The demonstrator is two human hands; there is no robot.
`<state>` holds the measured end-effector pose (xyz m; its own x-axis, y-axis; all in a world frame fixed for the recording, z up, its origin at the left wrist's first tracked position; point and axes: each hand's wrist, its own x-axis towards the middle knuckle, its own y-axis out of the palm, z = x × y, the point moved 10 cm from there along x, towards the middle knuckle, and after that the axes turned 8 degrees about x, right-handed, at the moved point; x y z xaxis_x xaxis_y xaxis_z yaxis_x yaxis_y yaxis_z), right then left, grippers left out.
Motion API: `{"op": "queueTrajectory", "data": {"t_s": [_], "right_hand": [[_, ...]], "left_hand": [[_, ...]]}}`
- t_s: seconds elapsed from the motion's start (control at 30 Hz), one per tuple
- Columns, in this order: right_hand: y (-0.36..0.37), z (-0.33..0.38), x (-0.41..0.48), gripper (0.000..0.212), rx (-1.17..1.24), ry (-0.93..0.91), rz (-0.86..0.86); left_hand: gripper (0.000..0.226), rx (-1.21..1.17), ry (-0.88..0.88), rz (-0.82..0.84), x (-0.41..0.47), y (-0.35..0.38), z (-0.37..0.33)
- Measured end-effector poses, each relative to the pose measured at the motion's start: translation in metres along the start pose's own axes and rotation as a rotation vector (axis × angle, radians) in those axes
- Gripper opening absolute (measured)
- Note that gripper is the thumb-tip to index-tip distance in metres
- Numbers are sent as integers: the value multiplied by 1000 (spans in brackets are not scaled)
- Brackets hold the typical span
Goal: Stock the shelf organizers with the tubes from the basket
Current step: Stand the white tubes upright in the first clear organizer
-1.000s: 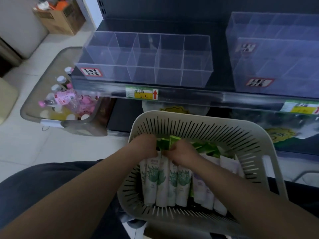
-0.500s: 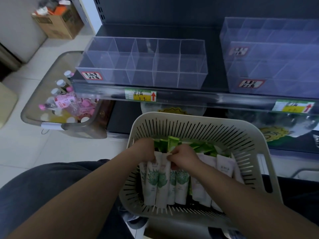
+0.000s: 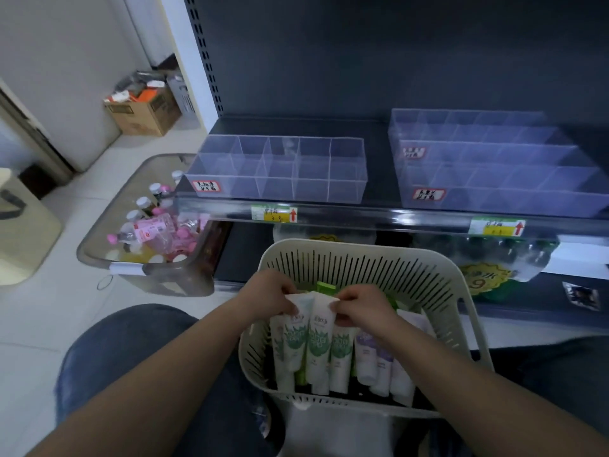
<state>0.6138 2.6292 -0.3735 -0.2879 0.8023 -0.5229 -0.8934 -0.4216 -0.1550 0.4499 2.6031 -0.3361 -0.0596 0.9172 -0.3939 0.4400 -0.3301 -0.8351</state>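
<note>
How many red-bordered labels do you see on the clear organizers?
3 labels: one on the left organizer front, one higher on the right organizer, one on its front tier. That unit runs out of frame, so more may be hidden.

The light is dim, soft and bluish; shadows are weak. The floor tiles (image 3: 56,311) at the left are the brightest part, and the shelf back panel (image 3: 395,61) is almost black. The clear organizers (image 3: 280,169) look violet. The wide lens bends the edges, and the forearms (image 3: 138,404) at the bottom are blurry.
</note>
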Motion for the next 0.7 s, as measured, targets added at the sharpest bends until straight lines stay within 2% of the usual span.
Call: {"op": "queueTrajectory", "data": {"t_s": [0.17, 0.47, 0.7], "right_hand": [[-6, 44, -22, 6, -20, -132, 16], [-4, 142, -42, 8, -110, -369, 10], [6, 216, -42, 11, -18, -469, 40]], "left_hand": [[8, -30, 45, -151, -28, -44, -10], [13, -17, 85, -387, -59, -137, -14], [10, -76, 107, -459, -69, -206, -10]]}}
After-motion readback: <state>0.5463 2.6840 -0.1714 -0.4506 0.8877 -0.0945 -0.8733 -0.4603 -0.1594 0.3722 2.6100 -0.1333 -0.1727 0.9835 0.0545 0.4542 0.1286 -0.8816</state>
